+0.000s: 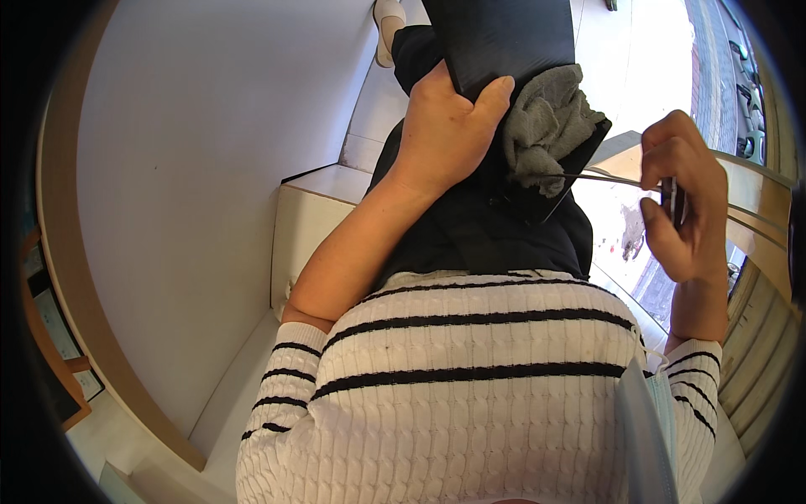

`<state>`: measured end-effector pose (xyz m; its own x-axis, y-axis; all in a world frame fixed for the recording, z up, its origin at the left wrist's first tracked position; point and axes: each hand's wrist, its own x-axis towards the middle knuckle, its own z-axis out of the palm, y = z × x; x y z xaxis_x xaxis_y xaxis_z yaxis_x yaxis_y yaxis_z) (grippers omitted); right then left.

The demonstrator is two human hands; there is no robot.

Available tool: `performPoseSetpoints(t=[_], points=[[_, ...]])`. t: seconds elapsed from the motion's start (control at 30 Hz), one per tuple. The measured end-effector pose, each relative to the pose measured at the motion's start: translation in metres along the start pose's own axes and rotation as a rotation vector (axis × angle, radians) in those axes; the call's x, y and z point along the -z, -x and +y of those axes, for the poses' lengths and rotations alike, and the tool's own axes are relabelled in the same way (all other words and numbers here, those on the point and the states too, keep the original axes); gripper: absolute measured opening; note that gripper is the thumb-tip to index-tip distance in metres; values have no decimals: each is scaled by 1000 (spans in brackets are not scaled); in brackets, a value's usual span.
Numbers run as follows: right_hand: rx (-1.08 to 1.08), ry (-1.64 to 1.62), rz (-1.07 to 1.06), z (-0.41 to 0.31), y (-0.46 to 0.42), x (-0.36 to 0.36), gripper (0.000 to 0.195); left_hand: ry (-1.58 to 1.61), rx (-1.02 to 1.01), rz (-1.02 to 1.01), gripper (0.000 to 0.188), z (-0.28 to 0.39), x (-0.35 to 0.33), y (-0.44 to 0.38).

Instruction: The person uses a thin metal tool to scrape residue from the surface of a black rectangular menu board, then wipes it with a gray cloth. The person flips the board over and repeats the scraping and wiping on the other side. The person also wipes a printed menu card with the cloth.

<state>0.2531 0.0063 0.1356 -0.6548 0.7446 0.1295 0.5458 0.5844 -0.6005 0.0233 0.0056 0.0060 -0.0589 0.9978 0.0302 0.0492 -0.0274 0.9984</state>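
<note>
My left hand [450,132] grips the near edge of a smooth black panel [513,41], its thumb lying along the corner. Beside it, a crumpled grey-green cloth [548,116] lies over a black flat piece whose right edge [576,173] slants across my lap. Whether the panel and that piece are joined cannot be told. My right hand [683,195], raised to the right of the cloth, pinches a small dark handle [674,201]. From near its fingers a thin dark rod or cord [604,179] runs left to the cloth's lower end.
A white wall panel [208,157] rises on my left, with a pale box-like ledge [312,208] at its foot. A light wooden counter edge [755,192] lies beyond my right hand. A pale blue face mask [661,416] hangs at my chest. Parked scooters [749,101] show outside, upper right.
</note>
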Motion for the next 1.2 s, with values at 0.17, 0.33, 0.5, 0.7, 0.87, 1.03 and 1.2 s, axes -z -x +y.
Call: performPoseSetpoints(t=[0.17,0.33,0.5,0.7,0.87,1.03,1.2], points=[[-16,-132,-68,11,-5,-10,23,3,-9,-5,26,5,0,0],[-36,-53,-17,6,-3,3,26,-3,7,6,26,5,2,0],[-45,43,71,-12,1,7,27,15,39,11,26,5,2,0],[18,-9,-83,6,-7,-16,23,1,11,14,26,4,0,-1],[59,-45,-30,15,-7,-15,23,-3,2,34,26,8,1,0],[-50,68,63,-16,1,4,27,-7,12,17,27,3,4,-1],[46,33,13,0,-4,-9,24,-6,16,15,26,5,1,-1]])
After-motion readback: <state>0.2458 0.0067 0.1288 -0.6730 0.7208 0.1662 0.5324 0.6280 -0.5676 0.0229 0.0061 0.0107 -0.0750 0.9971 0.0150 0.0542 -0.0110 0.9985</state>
